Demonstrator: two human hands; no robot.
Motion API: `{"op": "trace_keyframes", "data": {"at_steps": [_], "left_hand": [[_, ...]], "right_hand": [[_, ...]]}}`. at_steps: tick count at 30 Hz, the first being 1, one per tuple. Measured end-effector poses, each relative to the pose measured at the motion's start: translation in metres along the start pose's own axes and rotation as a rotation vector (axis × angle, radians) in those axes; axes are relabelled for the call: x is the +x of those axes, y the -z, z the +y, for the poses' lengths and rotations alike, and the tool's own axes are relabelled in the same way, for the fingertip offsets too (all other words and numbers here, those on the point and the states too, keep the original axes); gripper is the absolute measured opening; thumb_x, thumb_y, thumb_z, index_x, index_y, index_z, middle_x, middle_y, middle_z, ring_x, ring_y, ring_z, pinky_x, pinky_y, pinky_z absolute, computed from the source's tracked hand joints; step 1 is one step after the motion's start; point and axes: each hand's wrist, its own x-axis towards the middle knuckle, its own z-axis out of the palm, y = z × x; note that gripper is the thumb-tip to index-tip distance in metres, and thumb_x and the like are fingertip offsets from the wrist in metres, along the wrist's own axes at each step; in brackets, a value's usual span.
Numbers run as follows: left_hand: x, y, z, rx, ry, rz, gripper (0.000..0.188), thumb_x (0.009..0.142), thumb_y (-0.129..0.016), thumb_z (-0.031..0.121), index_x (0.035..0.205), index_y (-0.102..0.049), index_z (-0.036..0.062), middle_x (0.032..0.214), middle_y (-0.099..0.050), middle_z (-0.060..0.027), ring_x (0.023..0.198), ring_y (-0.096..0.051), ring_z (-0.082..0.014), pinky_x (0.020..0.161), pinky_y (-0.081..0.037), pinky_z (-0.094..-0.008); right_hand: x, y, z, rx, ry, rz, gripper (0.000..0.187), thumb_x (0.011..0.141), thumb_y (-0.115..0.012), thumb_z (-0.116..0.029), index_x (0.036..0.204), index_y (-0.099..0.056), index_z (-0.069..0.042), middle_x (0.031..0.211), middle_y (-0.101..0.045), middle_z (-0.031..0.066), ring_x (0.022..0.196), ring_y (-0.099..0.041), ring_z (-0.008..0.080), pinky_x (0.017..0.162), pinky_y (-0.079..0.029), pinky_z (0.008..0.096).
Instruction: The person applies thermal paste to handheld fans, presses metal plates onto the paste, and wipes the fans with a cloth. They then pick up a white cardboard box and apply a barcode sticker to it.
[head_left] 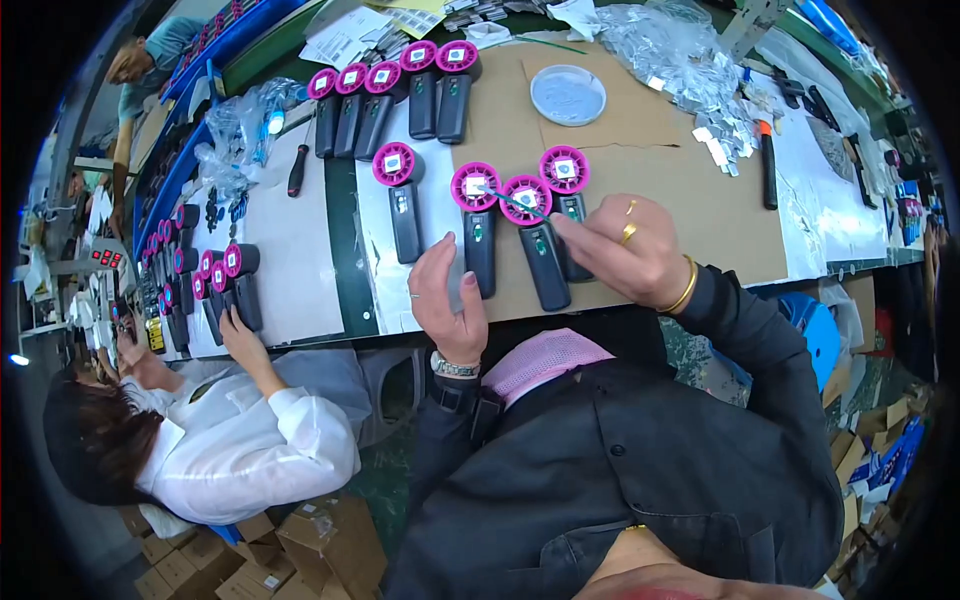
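Observation:
Several handheld fans with magenta round heads and dark handles lie on the cardboard in front of me. My right hand (630,245) pinches a thin green stick (525,205) between thumb and fingers. The stick crosses above the middle fan (545,265), and its tip is at the white square on the head of the fan to its left (479,245). Another fan (565,170) lies partly behind my right hand. Beside the left fan's handle, my left hand (448,305) has its fingers apart and holds nothing. One more fan (405,220) rests farther left.
A round shallow dish (568,95) sits on the cardboard. Beyond are a row of fans (375,115), plastic bags (660,50) and small metal pieces (720,145). An orange-and-black tool (768,165) lies right, a screwdriver (298,170) left. A co-worker in white (240,460) handles fans at left.

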Motion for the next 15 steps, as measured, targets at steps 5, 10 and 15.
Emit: {"op": "trace_keyframes", "data": {"at_steps": [5, 10, 15], "left_hand": [[-0.001, 0.000, -0.001, -0.016, 0.006, 0.004, 0.034, 0.098, -0.063, 0.008, 0.129, -0.064, -0.0039, 0.129, -0.070, -0.0206, 0.118, -0.065, -0.0390, 0.104, -0.049, -0.0464], [-0.001, 0.000, -0.002, -0.038, 0.010, 0.010, 0.033, 0.098, -0.063, 0.008, 0.128, -0.065, -0.0039, 0.129, -0.070, -0.0207, 0.117, -0.065, -0.0391, 0.104, -0.049, -0.0465], [-0.001, 0.001, -0.004, -0.056, 0.010, 0.006, 0.032, 0.098, -0.063, 0.008, 0.127, -0.065, -0.0041, 0.128, -0.071, -0.0210, 0.118, -0.065, -0.0390, 0.104, -0.049, -0.0465]], "right_hand": [[0.001, -0.016, -0.002, -0.118, 0.125, -0.097, 0.043, 0.067, -0.074, -0.003, 0.109, -0.076, 0.002, 0.076, -0.051, 0.0031, 0.066, -0.058, 0.0181, 0.055, -0.047, 0.0338], [0.005, -0.024, -0.003, -0.143, 0.155, -0.123, 0.043, 0.067, -0.072, -0.004, 0.110, -0.075, 0.003, 0.079, -0.050, 0.0035, 0.069, -0.059, 0.0175, 0.057, -0.049, 0.0332], [0.006, -0.022, -0.007, -0.160, 0.160, -0.240, 0.044, 0.067, -0.070, -0.005, 0.110, -0.074, 0.005, 0.082, -0.052, 0.0044, 0.073, -0.060, 0.0182, 0.061, -0.052, 0.0333]]}}
